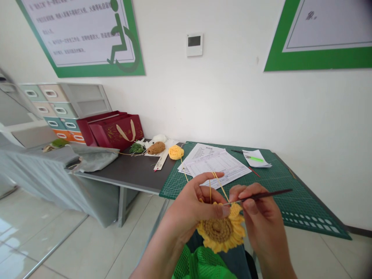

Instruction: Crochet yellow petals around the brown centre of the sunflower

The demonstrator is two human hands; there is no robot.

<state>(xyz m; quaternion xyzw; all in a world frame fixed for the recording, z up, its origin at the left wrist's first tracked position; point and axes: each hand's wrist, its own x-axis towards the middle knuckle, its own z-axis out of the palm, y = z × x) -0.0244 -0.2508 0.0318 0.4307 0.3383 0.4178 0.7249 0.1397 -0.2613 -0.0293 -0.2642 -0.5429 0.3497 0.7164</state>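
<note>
My left hand pinches the top edge of a crocheted flower with a brown centre and yellow petals. Yellow yarn loops over its raised index finger and runs back to a yellow yarn ball on the table. In my right hand is a crochet hook with a dark handle, held between thumb and fingers. The hook's metal tip meets the yarn at the flower's upper edge, close to my left thumb.
Printed sheets and a white pad lie on the green cutting mat. Farther left are a brown yarn ball, green yarn, a red bag, a grey cloth and a drawer unit.
</note>
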